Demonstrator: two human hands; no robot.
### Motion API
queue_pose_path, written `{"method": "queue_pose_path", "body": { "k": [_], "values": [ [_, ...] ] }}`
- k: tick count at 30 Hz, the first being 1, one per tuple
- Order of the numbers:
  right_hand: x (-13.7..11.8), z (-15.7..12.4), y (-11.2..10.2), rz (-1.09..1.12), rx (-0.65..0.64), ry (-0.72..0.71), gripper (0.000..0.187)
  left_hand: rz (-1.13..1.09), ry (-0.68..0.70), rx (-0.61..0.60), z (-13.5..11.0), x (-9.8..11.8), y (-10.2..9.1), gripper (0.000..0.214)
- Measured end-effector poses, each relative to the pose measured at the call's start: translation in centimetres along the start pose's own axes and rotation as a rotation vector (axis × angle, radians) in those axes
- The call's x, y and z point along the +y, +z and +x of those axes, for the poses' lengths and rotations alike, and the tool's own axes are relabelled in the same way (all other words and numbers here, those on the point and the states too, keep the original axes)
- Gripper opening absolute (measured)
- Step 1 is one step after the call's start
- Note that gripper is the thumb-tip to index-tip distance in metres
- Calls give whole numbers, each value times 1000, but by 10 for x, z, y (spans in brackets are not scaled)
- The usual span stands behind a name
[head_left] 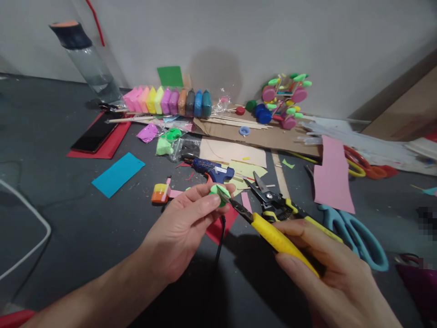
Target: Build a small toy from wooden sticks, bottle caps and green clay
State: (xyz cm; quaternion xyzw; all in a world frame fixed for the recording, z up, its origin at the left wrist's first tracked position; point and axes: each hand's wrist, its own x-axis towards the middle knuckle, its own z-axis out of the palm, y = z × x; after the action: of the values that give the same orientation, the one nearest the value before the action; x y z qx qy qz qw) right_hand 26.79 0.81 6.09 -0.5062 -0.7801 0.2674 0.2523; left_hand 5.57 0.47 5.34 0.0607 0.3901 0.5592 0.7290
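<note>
Between thumb and fingertips, my left hand (pixel 191 214) pinches a small round light-green piece (pixel 215 189), with a darker green part below. My right hand (pixel 327 269) grips a yellow-handled pointed tool (pixel 283 241). Its narrow dark metal tip touches the green piece; whether it is a knife or pliers I cannot tell. Black-and-yellow snips (pixel 269 197) lie with parted blades just beyond my right hand. Behind my left hand rests a blue glue gun (pixel 213 171). A small orange-and-yellow roll (pixel 160 193) with a pink strip sits left of my fingers.
Wrapped clay blocks (pixel 174 101) line the wall beside a water bottle (pixel 90 64). A phone (pixel 97 132) lies on red sheet. Small wheeled models (pixel 285 93) stand behind the cardboard (pixel 225 130). Blue-handled scissors (pixel 355 234) and pink sheet (pixel 332 182) are at right; a cable (pixel 221 241) runs below my hands.
</note>
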Motion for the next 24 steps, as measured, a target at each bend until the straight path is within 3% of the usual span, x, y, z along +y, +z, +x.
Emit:
{"method": "queue_pose_path", "body": {
  "k": [11, 24],
  "values": [
    [-4, 1, 0, 65, 29, 23, 12, 37, 41, -39, 2, -2, -2, 5],
    [-1, 3, -4, 202, -13, 143, 25, 56, 43, 14, 1, -2, -5, 10]
  ]
}}
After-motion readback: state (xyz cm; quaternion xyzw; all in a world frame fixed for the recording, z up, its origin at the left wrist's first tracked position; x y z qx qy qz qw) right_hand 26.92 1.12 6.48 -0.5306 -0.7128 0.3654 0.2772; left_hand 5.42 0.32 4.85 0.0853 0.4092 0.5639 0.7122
